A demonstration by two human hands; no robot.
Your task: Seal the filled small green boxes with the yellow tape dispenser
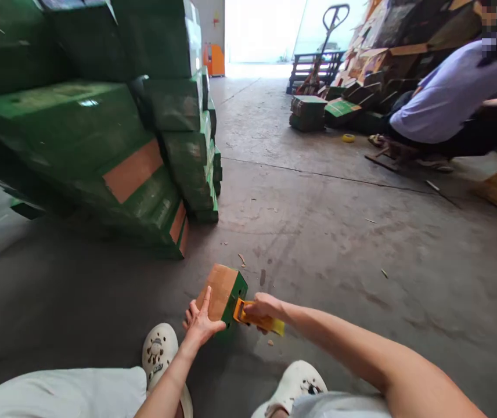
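A small cardboard box [221, 283], brown on top and green on its side, sits on the floor between my feet. My left hand [202, 319] holds it, fingers spread over the brown face and the thumb by the near edge. In my right hand [262, 309] is an orange tape dispenser [240, 310] with yellow at its rear end. Its front end meets the green side of the box. My right fingers wrap round its body and partly hide it.
Tall stacks of green boxes [179, 104] stand at left. At right, a person [453, 98] squats near piled cartons, with a yellow tape roll [348, 138] on the floor. A pallet jack [329, 35] stands farther back. My white clogs [159, 351] flank the box.
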